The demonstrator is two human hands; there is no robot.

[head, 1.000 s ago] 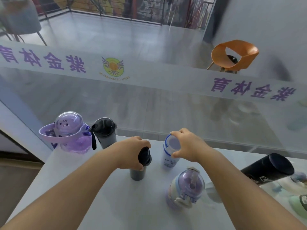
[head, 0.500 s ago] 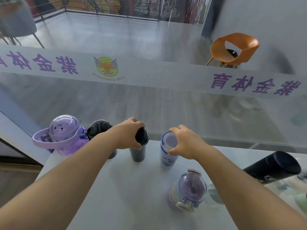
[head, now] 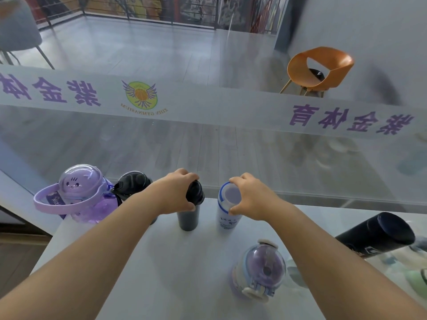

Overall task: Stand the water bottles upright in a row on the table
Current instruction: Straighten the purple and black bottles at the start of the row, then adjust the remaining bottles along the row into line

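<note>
Along the far edge of the white table [head: 161, 273] bottles stand upright in a line. From the left: a purple cartoon bottle [head: 78, 195] with a strap, a black-lidded bottle [head: 131, 183], a dark grey bottle [head: 188, 218] and a white and blue bottle [head: 227, 218]. My left hand [head: 173, 192] grips the dark grey bottle's black cap. My right hand [head: 251, 197] holds the top of the white and blue bottle. Nearer to me a small purple-domed bottle [head: 261, 271] stands alone. A black bottle [head: 376, 234] lies on its side at the right.
A glass wall with a printed white band [head: 208, 105] rises right behind the table's far edge. Blurred pale and green items [head: 416, 278] sit at the right edge of the table. An orange chair [head: 318, 70] stands beyond the glass.
My left hand has carried the dark grey bottle away from me to the far edge, beside the black-lidded one. My right hand has stayed on the white and blue bottle.
</note>
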